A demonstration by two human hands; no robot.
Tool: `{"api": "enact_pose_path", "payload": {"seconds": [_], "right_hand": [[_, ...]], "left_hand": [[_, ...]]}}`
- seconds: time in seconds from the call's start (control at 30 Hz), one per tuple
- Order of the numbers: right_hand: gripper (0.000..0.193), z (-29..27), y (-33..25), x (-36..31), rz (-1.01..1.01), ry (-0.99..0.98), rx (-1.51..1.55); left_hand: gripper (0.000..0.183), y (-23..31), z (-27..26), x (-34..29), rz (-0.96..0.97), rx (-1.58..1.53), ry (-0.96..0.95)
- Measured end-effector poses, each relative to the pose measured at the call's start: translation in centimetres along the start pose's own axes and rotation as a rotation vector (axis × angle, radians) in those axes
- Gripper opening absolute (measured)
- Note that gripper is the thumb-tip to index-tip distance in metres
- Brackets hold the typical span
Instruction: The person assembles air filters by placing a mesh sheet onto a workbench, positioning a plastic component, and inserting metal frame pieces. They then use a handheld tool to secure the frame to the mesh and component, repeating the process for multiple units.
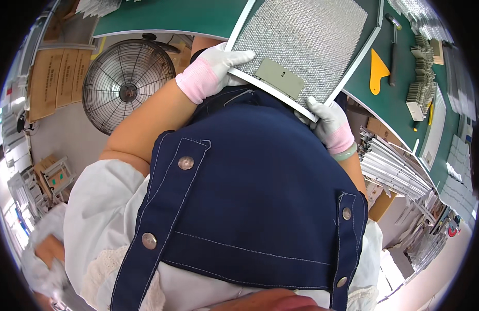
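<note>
A square mesh filter panel with a white frame and a grey metal tab at its near edge lies on the green table, overhanging toward the person. The gloved left hand and right hand each clamp fingers on its 2 near corners.

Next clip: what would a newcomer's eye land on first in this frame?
Likely the dark blue denim apron filling the centre. Above it, the left hand and right hand, in white gloves with pink cuffs, grip a white-framed silver mesh filter panel at the edge of the green worktable. At left stands a round wire-caged floor fan.
</note>
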State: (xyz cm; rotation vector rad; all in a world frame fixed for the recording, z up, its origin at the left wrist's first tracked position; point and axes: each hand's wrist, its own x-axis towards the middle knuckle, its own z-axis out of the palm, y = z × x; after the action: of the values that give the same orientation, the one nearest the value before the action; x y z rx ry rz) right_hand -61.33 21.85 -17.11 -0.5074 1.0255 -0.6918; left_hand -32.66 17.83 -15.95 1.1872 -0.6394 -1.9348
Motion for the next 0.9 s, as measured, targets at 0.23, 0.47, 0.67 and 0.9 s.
{"api": "enact_pose_path", "payload": {"seconds": [0.23, 0.47, 0.67, 0.9], "right_hand": [[0.018, -0.8, -0.6, 0.0, 0.037, -0.067, 0.087], [0.022, 0.4, 0.3, -0.1, -0.056, 0.203, 0.256], [0.024, 2.2, -0.8, 0.1, -0.131, 0.120, 0.299], [0.023, -0.9, 0.8, 1.2, -0.123, -0.032, -0.137]], "left_hand": [[0.033, -0.2, -0.8, -0.2, -0.101, -0.013, -0.072], [0.029, 0.3, -1.5, 0.5, -0.151, 0.127, -0.188], [0.026, -2.1, -1.4, 0.8, 0.322, 0.381, -0.048], [0.034, -0.4, -0.2, 0.9, -0.100, -0.173, 0.033]]}}
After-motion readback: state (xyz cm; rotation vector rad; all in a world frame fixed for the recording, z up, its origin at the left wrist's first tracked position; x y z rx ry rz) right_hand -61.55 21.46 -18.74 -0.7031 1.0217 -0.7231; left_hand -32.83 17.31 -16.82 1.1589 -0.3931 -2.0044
